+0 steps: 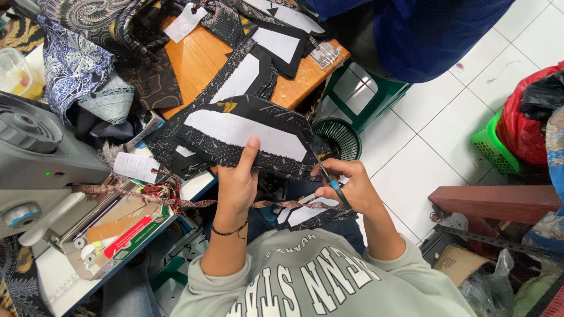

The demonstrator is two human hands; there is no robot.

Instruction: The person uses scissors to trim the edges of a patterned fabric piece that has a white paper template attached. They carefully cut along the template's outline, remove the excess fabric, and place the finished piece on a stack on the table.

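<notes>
- White tiled floor (435, 147) below, with an orange wooden worktop (197, 58) above it strewn with cut fabric.
- Grey sewing machine (35, 147) at far left, beside a white table edge carrying small tools and a red-and-green card.
- Person in dark blue clothing (423, 35) at top right, seated on a green stool (370, 94).
- Heap of blue and black patterned batik cloth (76, 64) at upper left on the worktop.
- More black pieces with white backing (276, 44) lying flat on the worktop, well above the hands.
- Red bag (523, 123) and green basket (490, 144) at right edge, on the floor.
- Dark green mesh wastebasket (338, 138) on the floor just behind the held piece.
- Black patterned fabric piece with white interfacing (241, 132) held up in mid-air between worktop and lap.
- Left hand (238, 185) closed on the lower edge of that piece, thumb pressed up against its face.
- Right hand (346, 188) closed around blue-handled scissors (329, 176), blades at the piece's lower right edge.
- Thin black bracelet (229, 232) on the left wrist.
</notes>
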